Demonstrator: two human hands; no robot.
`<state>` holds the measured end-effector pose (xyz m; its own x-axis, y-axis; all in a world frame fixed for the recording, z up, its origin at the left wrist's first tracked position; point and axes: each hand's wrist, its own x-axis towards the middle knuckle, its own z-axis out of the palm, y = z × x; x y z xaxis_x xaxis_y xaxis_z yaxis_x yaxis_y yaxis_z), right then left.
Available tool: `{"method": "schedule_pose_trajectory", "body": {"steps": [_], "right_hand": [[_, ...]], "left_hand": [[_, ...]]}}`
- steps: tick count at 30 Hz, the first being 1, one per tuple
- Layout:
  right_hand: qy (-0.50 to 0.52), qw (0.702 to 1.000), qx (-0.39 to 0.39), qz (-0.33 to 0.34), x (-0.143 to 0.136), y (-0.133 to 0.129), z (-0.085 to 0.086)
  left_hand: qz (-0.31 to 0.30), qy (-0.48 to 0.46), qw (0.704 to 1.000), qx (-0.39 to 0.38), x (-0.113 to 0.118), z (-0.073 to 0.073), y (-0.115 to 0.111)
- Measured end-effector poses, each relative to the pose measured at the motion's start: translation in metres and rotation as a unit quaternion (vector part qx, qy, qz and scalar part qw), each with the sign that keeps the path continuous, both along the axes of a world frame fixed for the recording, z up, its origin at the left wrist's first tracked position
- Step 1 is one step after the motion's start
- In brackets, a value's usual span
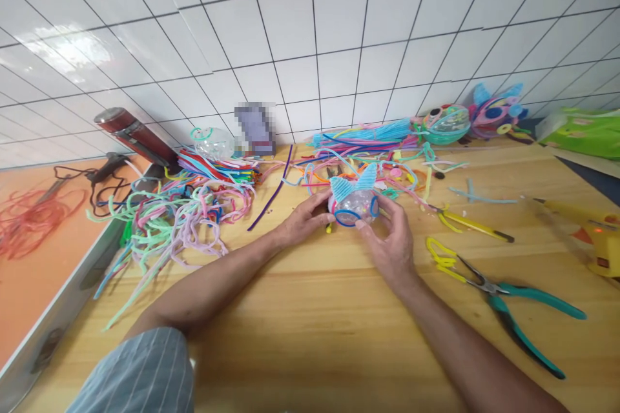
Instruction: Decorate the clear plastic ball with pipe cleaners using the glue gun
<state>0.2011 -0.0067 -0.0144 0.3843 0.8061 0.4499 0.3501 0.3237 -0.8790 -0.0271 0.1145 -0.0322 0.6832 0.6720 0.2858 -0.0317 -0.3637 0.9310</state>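
Observation:
A clear round ball (357, 204) with two light blue pipe-cleaner ears on top and dark blue rings on its front stands over the middle of the wooden table. My left hand (310, 219) has its fingers closed against the ball's left side, some of them hidden behind it. On the other side my right hand (390, 239) grips the ball, its thumb at the lower front. To the right lie green-handled pliers (489, 285), jaws apart, beside a bent yellow pipe cleaner (443, 258).
Tangled pipe cleaners (169, 226) cover the table's left side. A yellow glue gun (600, 239) is at the right edge. Decorated balls (444, 124), a blue pipe-cleaner bundle (368, 135) and a dark red flask (138, 139) stand or lie near the tiled wall.

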Motion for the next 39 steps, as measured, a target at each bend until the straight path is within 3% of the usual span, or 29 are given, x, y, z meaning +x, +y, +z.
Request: {"method": "schedule_pose_trajectory", "body": {"steps": [17,27,33,39], "right_hand": [[0.053,0.998,-0.037,0.01,0.012,0.003,-0.005],[0.022,0.999,-0.015,0.03,0.013,0.001,0.001],[0.019,0.998,-0.039,0.047,0.017,0.0,0.001],[0.003,0.999,-0.017,0.03,0.015,-0.002,0.007]], "left_hand": [[0.007,-0.039,0.989,0.142,0.017,0.01,0.007],[0.03,-0.04,0.984,0.173,0.021,0.016,-0.002],[0.023,-0.011,0.991,0.129,0.02,0.017,-0.011],[0.017,-0.008,0.984,0.179,0.026,0.014,-0.009]]}}
